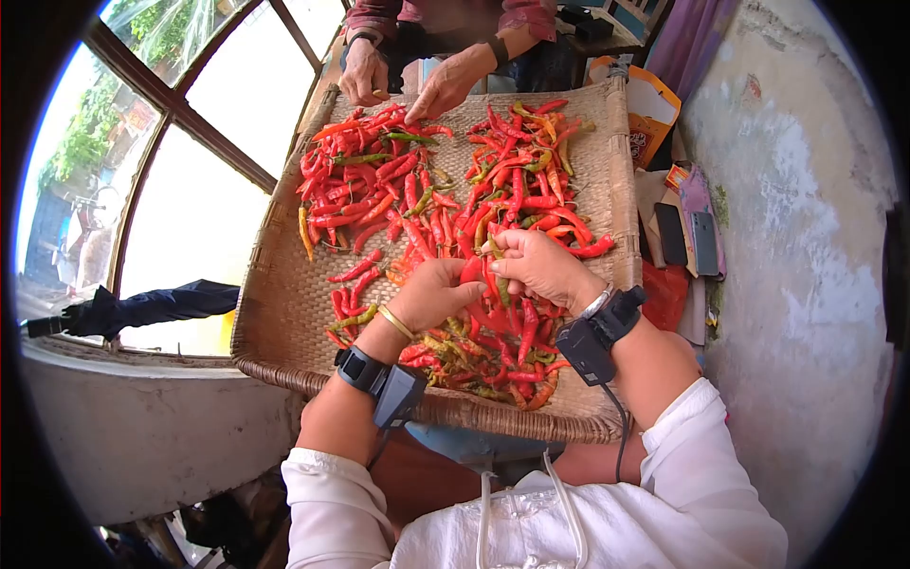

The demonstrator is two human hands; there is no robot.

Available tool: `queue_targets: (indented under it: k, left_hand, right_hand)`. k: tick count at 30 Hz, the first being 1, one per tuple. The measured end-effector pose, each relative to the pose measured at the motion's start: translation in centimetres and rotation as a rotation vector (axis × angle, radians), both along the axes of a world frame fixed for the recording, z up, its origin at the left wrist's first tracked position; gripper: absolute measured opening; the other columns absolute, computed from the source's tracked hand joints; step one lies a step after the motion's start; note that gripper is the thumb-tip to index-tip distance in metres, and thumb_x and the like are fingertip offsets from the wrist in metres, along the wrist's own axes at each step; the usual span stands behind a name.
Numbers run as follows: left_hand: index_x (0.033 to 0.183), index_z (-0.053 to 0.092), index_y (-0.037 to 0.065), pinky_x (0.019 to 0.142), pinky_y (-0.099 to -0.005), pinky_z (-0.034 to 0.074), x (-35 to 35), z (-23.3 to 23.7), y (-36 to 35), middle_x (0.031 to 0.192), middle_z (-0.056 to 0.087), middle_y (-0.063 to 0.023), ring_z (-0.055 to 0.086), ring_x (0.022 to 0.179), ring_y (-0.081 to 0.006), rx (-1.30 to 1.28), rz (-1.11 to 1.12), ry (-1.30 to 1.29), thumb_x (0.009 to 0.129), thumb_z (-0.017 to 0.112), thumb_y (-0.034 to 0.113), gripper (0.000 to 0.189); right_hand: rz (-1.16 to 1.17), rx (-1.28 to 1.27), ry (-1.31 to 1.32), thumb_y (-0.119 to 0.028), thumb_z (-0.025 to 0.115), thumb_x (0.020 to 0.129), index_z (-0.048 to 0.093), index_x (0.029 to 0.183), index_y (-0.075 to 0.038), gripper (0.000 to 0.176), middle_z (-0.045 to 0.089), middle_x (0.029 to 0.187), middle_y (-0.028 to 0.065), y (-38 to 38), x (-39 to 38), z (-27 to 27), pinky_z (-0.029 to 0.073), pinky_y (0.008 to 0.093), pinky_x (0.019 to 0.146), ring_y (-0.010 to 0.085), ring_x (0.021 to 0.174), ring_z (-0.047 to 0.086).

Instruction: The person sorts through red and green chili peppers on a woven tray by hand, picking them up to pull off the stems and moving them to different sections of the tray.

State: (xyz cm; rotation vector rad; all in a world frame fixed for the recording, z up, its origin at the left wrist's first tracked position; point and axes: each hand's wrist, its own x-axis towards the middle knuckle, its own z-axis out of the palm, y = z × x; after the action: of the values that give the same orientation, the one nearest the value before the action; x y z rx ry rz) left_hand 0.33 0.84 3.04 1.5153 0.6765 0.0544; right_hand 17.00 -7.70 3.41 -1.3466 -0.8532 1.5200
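Red, orange and green chili peppers (360, 180) lie in loose piles on a large woven tray (284, 313). My left hand (436, 296) is over the middle of the tray, its fingers closed around a red pepper (471, 270). Just to its right, my right hand (542, 268) has thumb and fingers pinched together at a pepper's stem end. The two hands nearly meet above the lower pile. More peppers (517, 351) lie below and between them. The undersides of my fingers are partly hidden.
Across the tray, another person's two hands (455, 83) reach over the far left pile. A window with a dark folded umbrella (171, 308) on its sill is at left. On the right are two phones (703, 242), papers and an orange bag (654, 104) beside a worn wall.
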Motion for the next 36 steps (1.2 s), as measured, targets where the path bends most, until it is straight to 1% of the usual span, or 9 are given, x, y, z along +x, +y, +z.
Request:
queue_targets:
  k: [3,6,8,13,19,27,29,35,36]
  left_hand:
    - [0.1,0.055,0.0,0.054,-0.0204,0.047,-0.5,1.4,2.1,0.079,0.059,-0.0022,0.056,0.063,-0.0072,0.047,0.024,0.128,0.083,0.057,0.019,0.026]
    - [0.11,0.051,0.002,0.056,-0.0185,0.045,0.3,1.0,2.5,0.091,0.058,-0.0036,0.056,0.067,-0.0065,-0.045,0.301,-0.33,0.083,0.058,0.018,0.033]
    - [0.118,0.043,0.002,0.058,-0.0188,0.045,1.4,0.1,2.6,0.102,0.055,-0.0045,0.056,0.072,-0.0074,0.139,0.759,-0.587,0.083,0.057,0.018,0.041]
    - [0.118,0.044,0.004,0.055,-0.0184,0.044,0.2,-0.4,0.5,0.087,0.057,-0.0006,0.052,0.064,-0.0051,0.003,0.047,-0.183,0.084,0.057,0.019,0.039]
    - [0.115,0.044,0.003,0.05,-0.0173,0.042,0.7,-1.1,-1.4,0.082,0.058,-0.0011,0.051,0.06,-0.0038,0.125,0.112,-0.147,0.082,0.059,0.015,0.038]
    - [0.083,0.058,0.004,0.043,-0.0175,0.036,0.0,0.2,-0.1,0.066,0.058,0.0004,0.046,0.047,-0.0034,0.067,-0.192,0.123,0.084,0.056,0.02,0.016]
    - [0.081,0.057,0.004,0.045,-0.0167,0.037,-0.4,-0.1,1.2,0.066,0.059,0.0001,0.047,0.048,-0.0032,0.078,-0.184,0.138,0.085,0.055,0.019,0.016]
    - [0.115,0.047,0.003,0.064,-0.021,0.045,0.4,0.8,2.2,0.099,0.058,-0.007,0.056,0.076,-0.008,-0.227,0.534,-0.514,0.085,0.054,0.017,0.034]
    - [0.121,0.042,0.004,0.068,-0.0229,0.046,0.2,-0.1,2.3,0.105,0.055,-0.0073,0.056,0.082,-0.0096,-0.124,0.435,-0.426,0.085,0.054,0.017,0.039]
  right_hand:
    - [0.043,-0.054,-0.16,-0.01,0.054,0.08,0.055,0.092,0.001,0.016,0.053,0.068,-0.0004,0.0,0.2,0.1,0.039,0.0188,0.042,0.0044,0.048,0.048]
    - [0.058,-0.063,-0.155,-0.01,0.053,0.079,0.054,0.091,-0.001,0.015,0.054,0.068,-0.0003,-0.2,-0.1,0.4,0.04,0.019,0.042,0.0048,0.049,0.049]
    - [0.057,-0.088,-0.159,-0.01,0.053,0.079,0.054,0.09,-0.001,0.015,0.053,0.067,-0.0004,-0.3,-0.2,0.6,0.04,0.0188,0.042,0.0048,0.049,0.049]
    - [-0.06,-0.006,-0.047,-0.01,0.053,0.079,0.052,0.088,-0.002,0.012,0.053,0.067,-0.0004,-0.1,-0.2,-0.6,0.041,0.0184,0.041,0.0056,0.052,0.051]
    - [-0.092,0.021,0.104,-0.006,0.054,0.077,0.051,0.09,-0.002,0.014,0.053,0.068,0.0013,-0.2,-0.4,-1.2,0.041,0.0181,0.042,0.0066,0.053,0.052]
    - [-0.197,0.047,0.082,-0.011,0.052,0.08,0.053,0.095,-0.002,0.017,0.055,0.073,0.0005,-0.3,0.2,-1.2,0.041,0.0181,0.044,0.0045,0.055,0.051]
    - [-0.246,0.054,0.064,-0.014,0.051,0.082,0.053,0.098,-0.002,0.02,0.055,0.076,0.0004,-0.3,0.4,-0.8,0.041,0.019,0.044,0.0044,0.057,0.051]
    - [-0.21,0.014,0.014,-0.015,0.053,0.081,0.054,0.097,-0.003,0.021,0.057,0.077,0.0034,-0.7,0.6,-1.2,0.044,0.0234,0.05,0.0096,0.058,0.053]
    - [-0.134,0.171,-0.367,-0.014,0.054,0.079,0.056,0.095,-0.003,0.019,0.057,0.078,0.006,-0.8,0.7,-1.6,0.045,0.0277,0.053,0.0146,0.058,0.054]
